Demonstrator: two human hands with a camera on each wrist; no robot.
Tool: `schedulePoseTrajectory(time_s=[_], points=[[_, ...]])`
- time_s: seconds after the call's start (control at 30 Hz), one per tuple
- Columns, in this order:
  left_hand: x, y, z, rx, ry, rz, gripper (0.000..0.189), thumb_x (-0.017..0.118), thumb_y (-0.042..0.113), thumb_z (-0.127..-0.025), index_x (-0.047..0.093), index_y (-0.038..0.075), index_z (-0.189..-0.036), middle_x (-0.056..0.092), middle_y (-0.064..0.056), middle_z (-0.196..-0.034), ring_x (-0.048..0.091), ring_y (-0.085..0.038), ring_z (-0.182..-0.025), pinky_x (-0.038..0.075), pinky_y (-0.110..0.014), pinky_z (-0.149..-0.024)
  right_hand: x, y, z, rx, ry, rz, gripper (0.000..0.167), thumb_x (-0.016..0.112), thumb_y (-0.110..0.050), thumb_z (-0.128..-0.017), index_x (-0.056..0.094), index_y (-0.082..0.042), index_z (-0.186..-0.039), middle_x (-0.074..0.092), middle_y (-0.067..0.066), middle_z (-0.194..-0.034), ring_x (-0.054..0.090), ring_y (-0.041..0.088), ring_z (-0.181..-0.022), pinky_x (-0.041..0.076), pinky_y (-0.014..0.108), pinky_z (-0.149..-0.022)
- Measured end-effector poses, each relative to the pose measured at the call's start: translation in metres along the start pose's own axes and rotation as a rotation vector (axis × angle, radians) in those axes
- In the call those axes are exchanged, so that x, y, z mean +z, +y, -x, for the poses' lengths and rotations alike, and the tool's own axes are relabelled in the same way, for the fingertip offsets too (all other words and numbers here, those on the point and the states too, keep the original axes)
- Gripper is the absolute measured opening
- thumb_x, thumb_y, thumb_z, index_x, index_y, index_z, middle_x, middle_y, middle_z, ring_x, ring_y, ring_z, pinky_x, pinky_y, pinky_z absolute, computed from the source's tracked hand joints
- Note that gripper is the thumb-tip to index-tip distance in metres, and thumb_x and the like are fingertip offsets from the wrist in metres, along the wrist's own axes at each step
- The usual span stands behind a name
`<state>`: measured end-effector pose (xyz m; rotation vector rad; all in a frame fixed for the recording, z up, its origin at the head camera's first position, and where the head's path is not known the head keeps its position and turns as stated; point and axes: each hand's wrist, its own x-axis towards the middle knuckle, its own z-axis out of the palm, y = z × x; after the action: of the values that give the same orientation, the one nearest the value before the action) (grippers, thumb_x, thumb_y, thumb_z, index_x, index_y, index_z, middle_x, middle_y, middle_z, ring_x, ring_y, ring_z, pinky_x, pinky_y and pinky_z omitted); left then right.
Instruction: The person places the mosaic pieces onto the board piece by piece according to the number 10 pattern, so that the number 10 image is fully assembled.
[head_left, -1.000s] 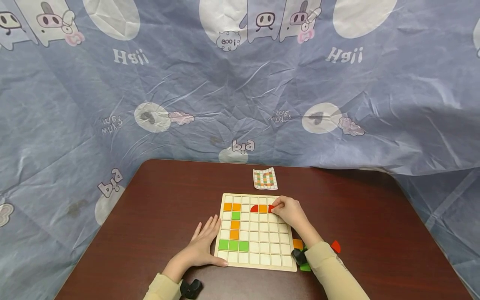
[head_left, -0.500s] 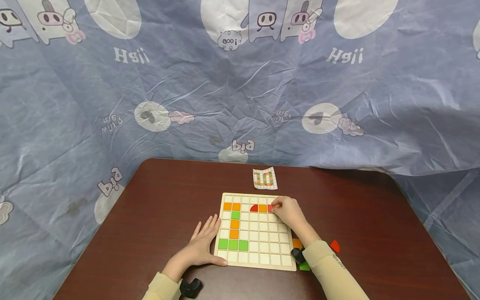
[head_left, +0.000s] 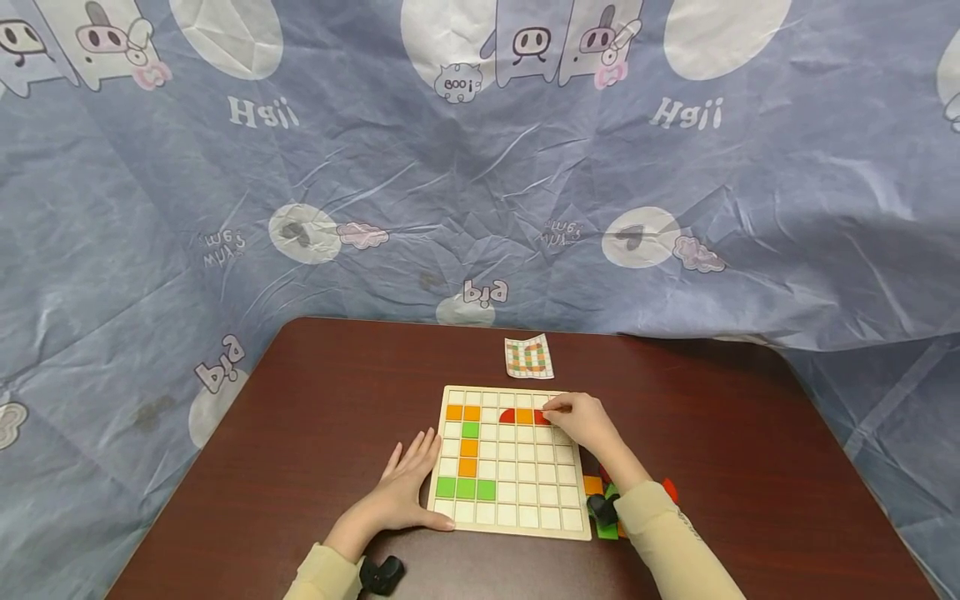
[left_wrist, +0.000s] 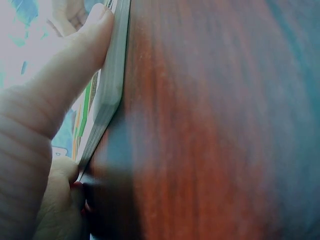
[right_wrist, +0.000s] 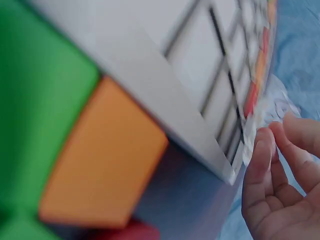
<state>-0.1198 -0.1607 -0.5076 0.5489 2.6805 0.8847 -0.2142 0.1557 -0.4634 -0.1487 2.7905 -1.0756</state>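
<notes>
A pale gridded board (head_left: 525, 500) lies on the dark table with orange, green and red tiles in its cells. My left hand (head_left: 405, 492) rests with spread fingers along its left side; the thumb (left_wrist: 75, 60) lies on the near edge. Over the upper right cells is my right hand (head_left: 585, 421), fingers loosely bent and the tips right at a red tile (head_left: 540, 417). That tile sits beside an orange square tile (head_left: 524, 416), with a rounded red tile (head_left: 507, 416) on its other side. In the right wrist view no tile shows between the fingertips.
A small printed pattern card (head_left: 528, 357) lies behind the board. Loose orange (head_left: 592, 485), green (head_left: 607, 532) and red tiles (head_left: 671, 489) lie right of the board, partly under the right forearm. A printed cloth (head_left: 480, 167) hangs behind the table.
The red tile at the right fingertips now lies in its cell, more of it showing. The right hand has shifted slightly, its fingertips off the tile's face. The left hand stays put.
</notes>
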Motion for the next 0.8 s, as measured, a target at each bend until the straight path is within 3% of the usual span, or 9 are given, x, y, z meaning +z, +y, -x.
schedulePoseTrajectory(time_s=[0.23,0.43,0.8], points=[[0.000,0.001,0.001,0.016,0.005,0.000,0.129,0.085,0.057,-0.066,0.013,0.003,-0.158,0.005,-0.016,-0.166,0.004,-0.035,-0.154,-0.002,-0.060,-0.120,-0.030,0.018,0.011,0.051,-0.032,-0.174,0.028,0.062,-0.018,-0.097,0.069,0.000,-0.118,0.072,0.018,-0.106,0.068,0.026,-0.087,0.058,0.040,-0.080],[0.000,0.002,0.001,0.016,0.005,0.001,0.128,0.085,0.057,-0.066,0.014,0.002,-0.157,0.007,-0.017,-0.166,0.005,-0.034,-0.154,-0.001,-0.060,-0.120,-0.041,0.030,0.031,0.039,-0.095,-0.164,0.028,0.064,-0.017,-0.096,0.068,0.002,-0.117,0.072,0.016,-0.100,0.067,0.022,-0.081,0.058,0.037,-0.077],[0.002,-0.002,0.000,0.001,0.003,-0.011,0.129,0.084,0.059,-0.066,0.013,0.005,-0.158,0.005,-0.015,-0.166,0.005,-0.032,-0.154,-0.001,-0.059,-0.121,-0.038,0.036,0.068,0.002,-0.175,-0.114,0.020,0.072,-0.013,-0.089,0.071,-0.002,-0.105,0.071,0.004,-0.089,0.064,0.016,-0.077,0.056,0.028,-0.069]])
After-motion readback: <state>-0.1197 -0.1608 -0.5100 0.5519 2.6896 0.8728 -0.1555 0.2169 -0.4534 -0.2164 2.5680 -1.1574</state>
